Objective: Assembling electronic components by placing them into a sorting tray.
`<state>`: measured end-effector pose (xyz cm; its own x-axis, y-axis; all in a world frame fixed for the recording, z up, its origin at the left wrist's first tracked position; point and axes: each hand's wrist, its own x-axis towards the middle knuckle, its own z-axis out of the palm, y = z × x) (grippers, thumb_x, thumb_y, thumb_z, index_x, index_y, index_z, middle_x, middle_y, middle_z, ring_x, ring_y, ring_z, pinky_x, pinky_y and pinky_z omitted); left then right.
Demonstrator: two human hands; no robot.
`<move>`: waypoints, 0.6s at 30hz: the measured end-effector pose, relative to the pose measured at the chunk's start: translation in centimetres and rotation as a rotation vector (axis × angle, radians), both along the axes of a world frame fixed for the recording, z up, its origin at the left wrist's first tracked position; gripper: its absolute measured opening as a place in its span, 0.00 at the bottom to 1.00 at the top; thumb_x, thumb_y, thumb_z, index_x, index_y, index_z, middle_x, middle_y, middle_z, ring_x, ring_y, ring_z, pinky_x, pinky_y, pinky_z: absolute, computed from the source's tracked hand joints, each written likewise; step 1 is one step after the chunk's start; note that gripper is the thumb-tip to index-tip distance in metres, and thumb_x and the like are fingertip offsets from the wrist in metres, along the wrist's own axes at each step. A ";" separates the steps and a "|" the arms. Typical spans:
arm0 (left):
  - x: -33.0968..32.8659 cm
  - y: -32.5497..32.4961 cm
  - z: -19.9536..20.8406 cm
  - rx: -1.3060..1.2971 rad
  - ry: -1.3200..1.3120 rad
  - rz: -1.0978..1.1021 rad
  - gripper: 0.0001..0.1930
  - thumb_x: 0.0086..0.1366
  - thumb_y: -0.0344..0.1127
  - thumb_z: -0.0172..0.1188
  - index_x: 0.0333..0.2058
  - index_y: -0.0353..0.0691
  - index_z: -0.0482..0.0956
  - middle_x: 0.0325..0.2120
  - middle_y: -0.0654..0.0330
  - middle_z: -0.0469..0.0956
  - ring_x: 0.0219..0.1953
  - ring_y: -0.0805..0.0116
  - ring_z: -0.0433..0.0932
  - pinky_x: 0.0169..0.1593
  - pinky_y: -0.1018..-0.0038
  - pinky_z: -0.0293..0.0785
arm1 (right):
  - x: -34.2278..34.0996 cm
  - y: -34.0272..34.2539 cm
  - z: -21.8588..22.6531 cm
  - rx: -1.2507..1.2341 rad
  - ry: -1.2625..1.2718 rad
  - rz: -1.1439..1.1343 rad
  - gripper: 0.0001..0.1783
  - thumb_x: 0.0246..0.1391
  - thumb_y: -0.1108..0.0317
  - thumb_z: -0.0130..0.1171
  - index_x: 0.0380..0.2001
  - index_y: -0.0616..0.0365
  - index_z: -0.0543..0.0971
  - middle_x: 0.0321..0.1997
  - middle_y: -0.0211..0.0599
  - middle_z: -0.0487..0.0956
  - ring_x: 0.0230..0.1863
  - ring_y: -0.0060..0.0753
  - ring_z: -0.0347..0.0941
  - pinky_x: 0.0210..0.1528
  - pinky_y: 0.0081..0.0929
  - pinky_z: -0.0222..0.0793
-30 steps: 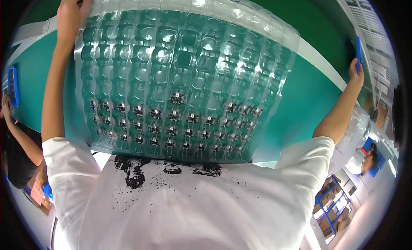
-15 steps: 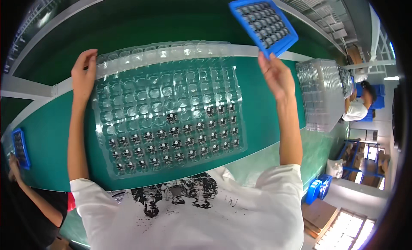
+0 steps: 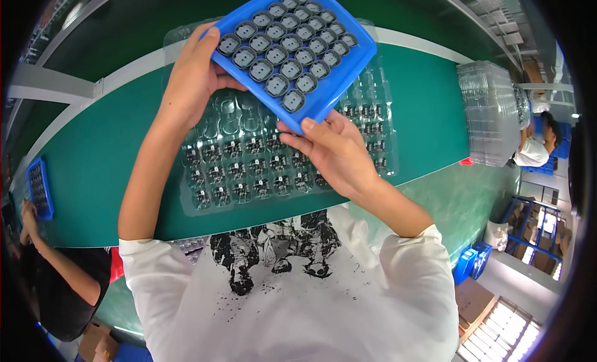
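Observation:
A shallow blue plastic tray (image 3: 357, 58) is held up and tilted in front of me. Rows of rounded grey parts (image 3: 291, 69) fill it, with a bare strip along its right side. My left hand (image 3: 198, 76) grips the tray's left corner, thumb on the rim and fingers beneath. At the near corner my right hand (image 3: 336, 147) pinches the rim, its fingers partly hidden under the tray. Below lies a clear blister tray (image 3: 211, 122), partly covered by the blue tray and my hands. Small black-and-silver parts (image 3: 236, 170) sit in its nearer pockets.
The green worktable (image 3: 429, 113) has a pale rail along its far side. A tall stack of clear trays (image 3: 488, 113) stands at the right. A co-worker's hand (image 3: 30, 219) is near another blue tray (image 3: 40, 188) at the far left. Another person (image 3: 533, 152) is beyond the stack.
The blue tray has come from the upper right to the middle, over the blister tray. My left hand has left the blister tray's edge and taken hold of the blue tray too.

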<state>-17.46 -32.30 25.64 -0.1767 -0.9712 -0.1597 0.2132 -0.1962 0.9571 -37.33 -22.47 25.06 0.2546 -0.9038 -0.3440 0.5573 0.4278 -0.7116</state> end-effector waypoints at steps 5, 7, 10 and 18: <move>2.6 -1.6 -1.5 0.060 -0.015 -0.053 0.20 0.70 0.45 0.42 0.52 0.39 0.67 0.45 0.59 0.74 0.46 0.69 0.74 0.49 0.66 0.74 | 0.1 1.3 0.0 -0.010 0.096 0.237 0.18 0.57 0.74 0.55 0.50 0.68 0.68 0.47 0.45 0.75 0.48 0.36 0.75 0.49 0.32 0.74; 4.0 -2.6 -1.3 0.057 -0.097 -0.124 0.19 0.69 0.46 0.44 0.52 0.40 0.68 0.45 0.60 0.74 0.48 0.69 0.74 0.50 0.67 0.73 | -0.7 2.8 -0.4 -0.193 0.297 0.485 0.15 0.54 0.77 0.56 0.47 0.63 0.74 0.39 0.39 0.80 0.38 0.28 0.78 0.40 0.25 0.76; 5.2 -4.9 -1.8 -0.032 -0.330 -0.117 0.21 0.69 0.50 0.45 0.53 0.43 0.70 0.40 0.66 0.76 0.39 0.78 0.74 0.42 0.78 0.72 | -2.5 3.7 1.2 -0.714 0.791 0.388 0.08 0.51 0.79 0.57 0.36 0.64 0.80 0.30 0.38 0.81 0.29 0.25 0.77 0.31 0.21 0.73; 7.4 -8.1 -3.2 -0.257 -0.699 0.040 0.16 0.69 0.40 0.48 0.48 0.38 0.75 0.33 0.67 0.77 0.34 0.82 0.72 0.37 0.83 0.68 | -11.1 -0.1 1.0 -0.789 1.554 0.056 0.07 0.47 0.80 0.59 0.33 0.62 0.80 0.25 0.35 0.73 0.23 0.27 0.70 0.24 0.24 0.65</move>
<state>-10.06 -40.38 22.39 -0.0807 -0.9967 0.0109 -0.4598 0.0469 0.8868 -48.47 -22.54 26.07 0.1770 -0.9629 0.2037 -0.7903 -0.2624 -0.5537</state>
